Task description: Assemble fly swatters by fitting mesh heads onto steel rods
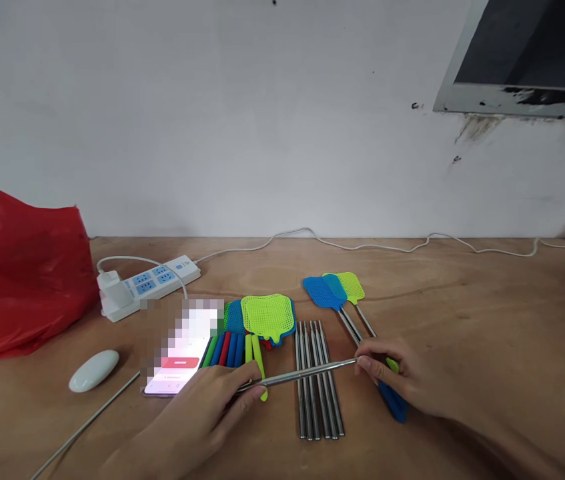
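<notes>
My left hand [202, 417] and my right hand [402, 380] hold one telescopic metal rod [307, 373] level between them, each pinching an end. The rod crosses above a row of several loose metal rods [318, 380] lying side by side on the wooden table [487, 333]. Under my right hand lie assembled fly swatters [335, 290] with blue and yellow-green heads and coloured handles. Left of the rods is a pile of swatter heads [267, 317] and coloured plastic handles [229, 348].
A phone [182, 363] with a lit screen lies by my left hand. A white power strip [147, 283] with a cable, a white oval object [93, 371], a red plastic bag [17, 280] and another thin rod [87, 423] occupy the left side. A white wall stands behind.
</notes>
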`<state>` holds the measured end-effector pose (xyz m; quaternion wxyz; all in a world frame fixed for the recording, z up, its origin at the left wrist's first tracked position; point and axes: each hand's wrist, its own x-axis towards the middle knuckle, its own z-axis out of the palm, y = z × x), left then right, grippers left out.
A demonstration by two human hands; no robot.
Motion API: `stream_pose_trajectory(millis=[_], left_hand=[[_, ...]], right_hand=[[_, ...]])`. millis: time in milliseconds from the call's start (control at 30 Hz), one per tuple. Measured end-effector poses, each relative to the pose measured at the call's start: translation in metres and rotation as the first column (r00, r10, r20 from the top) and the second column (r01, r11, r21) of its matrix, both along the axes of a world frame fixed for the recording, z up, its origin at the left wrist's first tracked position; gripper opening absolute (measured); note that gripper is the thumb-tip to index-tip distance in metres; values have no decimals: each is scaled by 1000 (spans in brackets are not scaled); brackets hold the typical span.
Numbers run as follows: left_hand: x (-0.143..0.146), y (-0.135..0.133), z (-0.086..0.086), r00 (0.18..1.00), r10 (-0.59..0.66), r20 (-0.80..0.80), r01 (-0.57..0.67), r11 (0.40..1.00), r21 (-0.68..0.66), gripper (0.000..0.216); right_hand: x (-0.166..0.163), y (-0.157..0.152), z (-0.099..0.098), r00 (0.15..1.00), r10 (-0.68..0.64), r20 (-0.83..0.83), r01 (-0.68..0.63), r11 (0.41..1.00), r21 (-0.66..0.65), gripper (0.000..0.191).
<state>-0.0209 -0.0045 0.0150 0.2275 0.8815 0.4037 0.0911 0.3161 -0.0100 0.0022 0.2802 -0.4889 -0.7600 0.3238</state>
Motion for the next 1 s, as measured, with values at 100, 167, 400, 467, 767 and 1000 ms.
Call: stream_pose_trajectory(millis=[100, 167, 400, 467, 767, 1000], left_hand=[[1, 2, -1, 999, -18, -31, 20, 998, 51, 34], [3, 2, -2, 998, -23, -52, 28, 995, 94, 35], [14, -3, -6, 995, -79, -61, 87, 984, 153, 32], [18, -3, -7, 996, -72, -47, 78, 986, 146, 31], [40, -12, -1, 969, 137, 207, -118, 988, -100, 35], [43, -13, 5, 937, 48, 346, -14, 995, -97, 24]], right_hand=[[-7, 0, -3, 999, 3, -49, -4, 999, -35, 37], [-16, 0, -5, 998, -14, -54, 14, 1000, 5, 37], [-56, -10, -5, 996, 8, -84, -4, 999, 45, 39], [-62, -11, -5, 987, 13, -161, -18, 999, -29, 40], [-75, -2, 1, 838, -155, -524, 85, 984, -154, 40], [-85, 5, -1, 541, -374, -753, 80, 914, -397, 43]])
